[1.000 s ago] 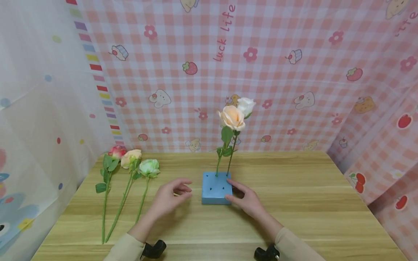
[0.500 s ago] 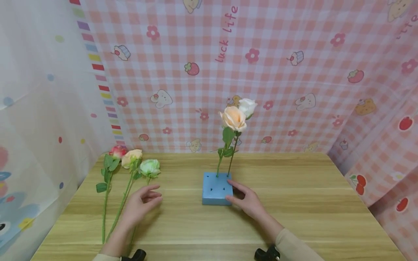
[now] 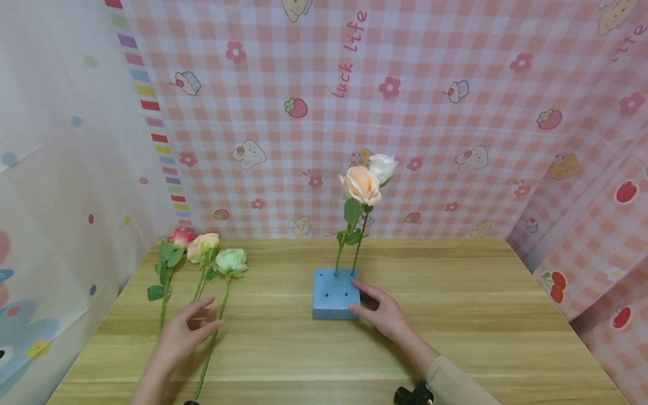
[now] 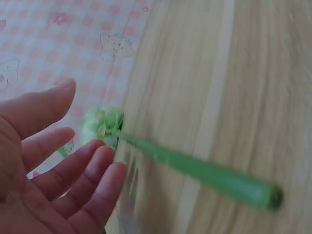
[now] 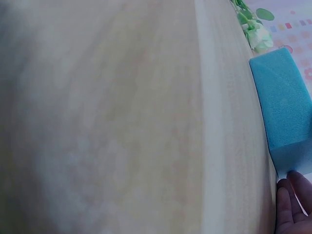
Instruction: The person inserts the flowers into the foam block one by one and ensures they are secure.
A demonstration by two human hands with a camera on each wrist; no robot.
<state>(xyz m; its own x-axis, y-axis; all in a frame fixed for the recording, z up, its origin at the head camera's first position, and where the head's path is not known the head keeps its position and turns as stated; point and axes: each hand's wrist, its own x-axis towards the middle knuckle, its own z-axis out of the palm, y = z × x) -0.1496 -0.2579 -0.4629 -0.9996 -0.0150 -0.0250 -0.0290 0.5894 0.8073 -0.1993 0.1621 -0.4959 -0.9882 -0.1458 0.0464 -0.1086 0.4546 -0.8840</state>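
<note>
My left hand (image 3: pixel 179 334) hovers over the left of the table with its fingers loosely bent and nothing between them. Just right of its fingertips lies an artificial green rose (image 3: pixel 231 261); its stem (image 4: pixel 209 175) slants past the fingers in the left wrist view. My right hand (image 3: pixel 387 318) holds a blue foam block (image 3: pixel 336 309) by its right side, thumb at the front corner and index finger farther back. Stuck upright in the block's back row are a peach rose (image 3: pixel 361 184) and a white rose (image 3: pixel 383 167). Several holes in its top have no stem.
Left of the green rose lie a pale yellow rose (image 3: pixel 202 247) and a pink-red rose (image 3: pixel 181 237), their stems partly hidden by my left hand. The wooden table (image 3: pixel 445 281) ends at a pink checked cloth (image 3: pixel 435 129) behind.
My left hand has moved left, away from beside the block to over the loose rose stems. My right hand and the block have stayed in place.
</note>
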